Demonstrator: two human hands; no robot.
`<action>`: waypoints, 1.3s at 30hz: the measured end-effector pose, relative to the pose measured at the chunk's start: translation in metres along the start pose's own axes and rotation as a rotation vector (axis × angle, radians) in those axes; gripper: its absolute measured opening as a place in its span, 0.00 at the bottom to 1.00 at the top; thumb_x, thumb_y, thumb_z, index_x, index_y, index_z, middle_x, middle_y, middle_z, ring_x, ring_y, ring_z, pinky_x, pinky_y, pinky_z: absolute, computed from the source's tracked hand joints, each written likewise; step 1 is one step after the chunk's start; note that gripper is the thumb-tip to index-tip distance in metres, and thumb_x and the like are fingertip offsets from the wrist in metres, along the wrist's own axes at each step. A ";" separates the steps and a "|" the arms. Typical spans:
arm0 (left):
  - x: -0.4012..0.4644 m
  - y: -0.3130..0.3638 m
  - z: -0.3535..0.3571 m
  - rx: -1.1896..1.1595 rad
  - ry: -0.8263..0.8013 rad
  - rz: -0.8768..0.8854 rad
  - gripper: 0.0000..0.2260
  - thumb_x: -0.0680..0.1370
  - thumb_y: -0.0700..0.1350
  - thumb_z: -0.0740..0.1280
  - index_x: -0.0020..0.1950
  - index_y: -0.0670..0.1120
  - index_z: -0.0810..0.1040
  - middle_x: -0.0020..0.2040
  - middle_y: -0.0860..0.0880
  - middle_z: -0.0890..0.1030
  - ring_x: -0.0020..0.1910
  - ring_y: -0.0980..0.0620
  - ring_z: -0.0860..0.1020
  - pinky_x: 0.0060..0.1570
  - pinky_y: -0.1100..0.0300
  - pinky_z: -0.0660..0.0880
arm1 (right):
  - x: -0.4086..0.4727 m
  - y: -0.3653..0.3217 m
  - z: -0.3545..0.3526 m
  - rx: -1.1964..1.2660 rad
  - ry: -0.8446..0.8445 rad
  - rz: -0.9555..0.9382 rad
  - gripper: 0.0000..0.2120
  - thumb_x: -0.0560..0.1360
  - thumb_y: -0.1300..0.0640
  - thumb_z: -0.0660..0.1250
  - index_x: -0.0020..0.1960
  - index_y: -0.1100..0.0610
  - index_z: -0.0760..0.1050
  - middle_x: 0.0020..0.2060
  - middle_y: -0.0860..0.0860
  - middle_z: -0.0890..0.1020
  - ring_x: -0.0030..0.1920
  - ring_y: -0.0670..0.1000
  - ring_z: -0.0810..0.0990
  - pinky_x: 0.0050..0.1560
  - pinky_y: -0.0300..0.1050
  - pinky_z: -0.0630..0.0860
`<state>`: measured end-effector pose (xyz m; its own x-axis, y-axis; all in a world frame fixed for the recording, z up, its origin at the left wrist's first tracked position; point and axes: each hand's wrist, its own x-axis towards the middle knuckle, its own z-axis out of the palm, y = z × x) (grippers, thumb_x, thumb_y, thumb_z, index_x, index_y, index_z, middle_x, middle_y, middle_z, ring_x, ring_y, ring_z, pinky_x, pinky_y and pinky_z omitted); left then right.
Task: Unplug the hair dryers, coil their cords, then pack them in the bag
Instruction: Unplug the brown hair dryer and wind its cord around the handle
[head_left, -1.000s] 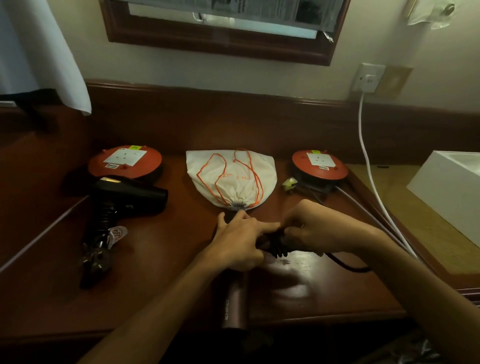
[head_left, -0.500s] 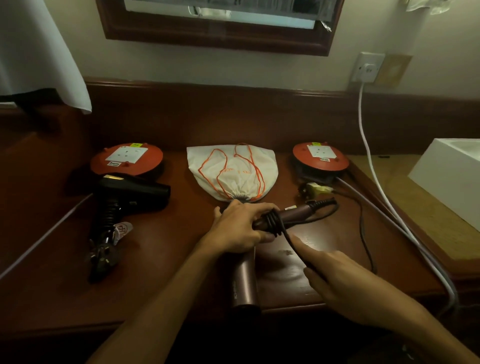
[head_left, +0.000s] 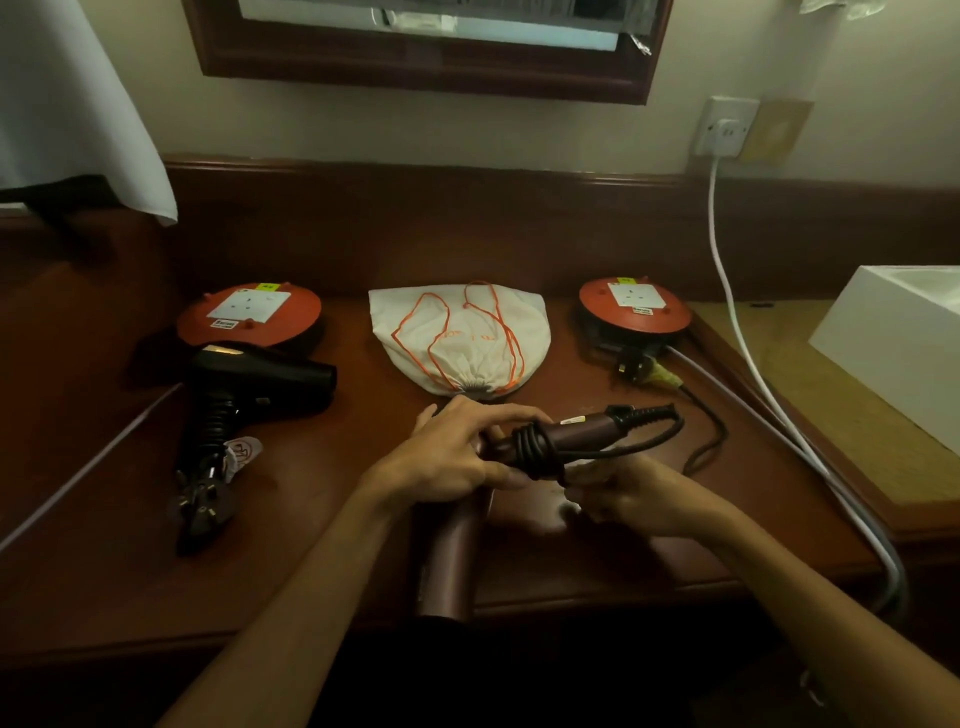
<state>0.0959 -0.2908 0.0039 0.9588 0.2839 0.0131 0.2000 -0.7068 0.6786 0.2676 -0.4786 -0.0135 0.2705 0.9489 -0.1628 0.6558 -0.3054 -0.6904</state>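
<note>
**Brown dryer's cord partly wound round its handle**

Maroon-brown and plastic, the hair dryer (head_left: 452, 551) lies near the front edge of the dark wooden desk (head_left: 649, 561), barrel toward the camera. The left hand (head_left: 457, 457) is curled round the handle where it meets the body. Several turns of its black cord (head_left: 535, 447) wrap the handle; the right hand (head_left: 628, 488) pinches the cord just beneath those turns. The rest of the cord loops back to a black plug (head_left: 636, 368) lying beside the right red round socket reel (head_left: 636, 312). A white drawstring bag with orange strings (head_left: 460, 338) lies behind the hands. The black hair dryer (head_left: 260, 387), cord coiled on its handle, lies by the left red socket reel (head_left: 249, 314).
</note>
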 end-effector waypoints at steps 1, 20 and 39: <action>-0.001 -0.003 -0.001 -0.034 0.003 0.013 0.27 0.68 0.59 0.76 0.66 0.72 0.74 0.45 0.61 0.82 0.56 0.60 0.78 0.69 0.36 0.64 | 0.003 -0.003 -0.002 0.031 -0.019 -0.018 0.10 0.81 0.56 0.68 0.48 0.40 0.80 0.36 0.48 0.84 0.34 0.41 0.78 0.39 0.44 0.77; 0.009 0.035 0.018 0.488 -0.166 -0.111 0.41 0.75 0.59 0.74 0.82 0.54 0.56 0.71 0.49 0.74 0.78 0.48 0.60 0.77 0.33 0.43 | 0.052 -0.026 -0.055 -0.104 -0.092 0.090 0.08 0.77 0.58 0.72 0.41 0.62 0.82 0.32 0.53 0.78 0.31 0.49 0.72 0.29 0.39 0.69; -0.004 0.016 0.004 0.128 0.021 -0.159 0.41 0.71 0.54 0.76 0.76 0.75 0.57 0.61 0.55 0.75 0.74 0.48 0.64 0.74 0.30 0.50 | 0.006 -0.073 -0.023 -0.328 0.137 -0.180 0.12 0.82 0.58 0.64 0.42 0.54 0.82 0.35 0.49 0.81 0.36 0.49 0.78 0.35 0.47 0.75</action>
<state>0.0961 -0.3056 0.0118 0.9088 0.4113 -0.0705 0.3741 -0.7281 0.5744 0.2369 -0.4526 0.0522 0.2078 0.9768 0.0511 0.8856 -0.1657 -0.4339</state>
